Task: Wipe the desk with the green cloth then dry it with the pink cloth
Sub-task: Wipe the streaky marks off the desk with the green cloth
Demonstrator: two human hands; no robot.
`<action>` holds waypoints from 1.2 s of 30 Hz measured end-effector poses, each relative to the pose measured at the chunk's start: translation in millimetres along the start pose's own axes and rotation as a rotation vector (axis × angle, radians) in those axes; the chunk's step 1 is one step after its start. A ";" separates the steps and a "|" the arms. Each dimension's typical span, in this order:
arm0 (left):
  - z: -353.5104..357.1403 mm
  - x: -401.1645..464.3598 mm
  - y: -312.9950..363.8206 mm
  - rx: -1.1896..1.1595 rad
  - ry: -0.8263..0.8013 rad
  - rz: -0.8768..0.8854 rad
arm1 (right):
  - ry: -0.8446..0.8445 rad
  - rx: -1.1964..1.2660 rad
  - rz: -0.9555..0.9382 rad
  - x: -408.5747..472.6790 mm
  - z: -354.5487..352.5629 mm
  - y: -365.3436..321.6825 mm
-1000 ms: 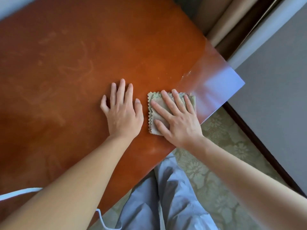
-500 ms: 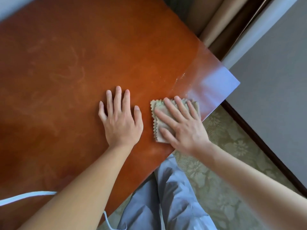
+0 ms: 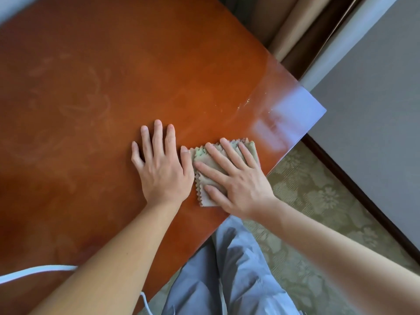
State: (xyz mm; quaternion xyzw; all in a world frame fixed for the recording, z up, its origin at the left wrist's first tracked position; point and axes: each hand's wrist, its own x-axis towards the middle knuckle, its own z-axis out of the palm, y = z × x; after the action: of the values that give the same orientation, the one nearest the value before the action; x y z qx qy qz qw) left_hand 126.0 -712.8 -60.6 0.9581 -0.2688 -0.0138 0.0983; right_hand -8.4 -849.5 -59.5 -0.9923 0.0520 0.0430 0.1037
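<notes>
A small folded green cloth (image 3: 205,196) with zigzag edges lies on the reddish-brown desk (image 3: 113,87), close to its right front edge. My right hand (image 3: 234,178) presses flat on the cloth with straight, spread fingers. Just left of it, my left hand (image 3: 161,164) rests flat on the bare wood, its thumb touching the cloth's edge. Faint wipe streaks show on the desk's left half. No pink cloth is in view.
The desk's right corner (image 3: 313,110) shines with glare, with small specks (image 3: 243,104) nearby. A grey wall (image 3: 375,110) and dark baseboard stand to the right, beige curtains (image 3: 291,26) behind the desk. Patterned carpet (image 3: 318,196) and my grey trousers (image 3: 227,280) lie below. A white cord (image 3: 34,270) crosses the lower left.
My right hand has slid the green cloth a little toward the desk's front edge and then leftward until it touches my left thumb. My left hand has stayed flat on the desk.
</notes>
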 end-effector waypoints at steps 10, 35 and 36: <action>-0.2 1.6 2.2 0.021 -0.007 0.006 | 0.040 -0.027 0.415 21.2 -23.6 55.1; 7.5 25.7 62.5 -0.158 0.005 0.063 | 0.082 0.042 0.114 -15.9 -3.4 25.4; 10.1 26.4 66.2 -0.134 -0.012 0.072 | 0.054 0.018 0.054 -16.4 -6.1 38.0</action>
State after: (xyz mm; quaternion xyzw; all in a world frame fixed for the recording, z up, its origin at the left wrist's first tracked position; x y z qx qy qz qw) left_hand 113.9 -783.7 -56.8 0.9390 -0.3019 -0.0339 0.1611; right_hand -28.5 -886.2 -59.6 -0.9904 0.0821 0.0184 0.1100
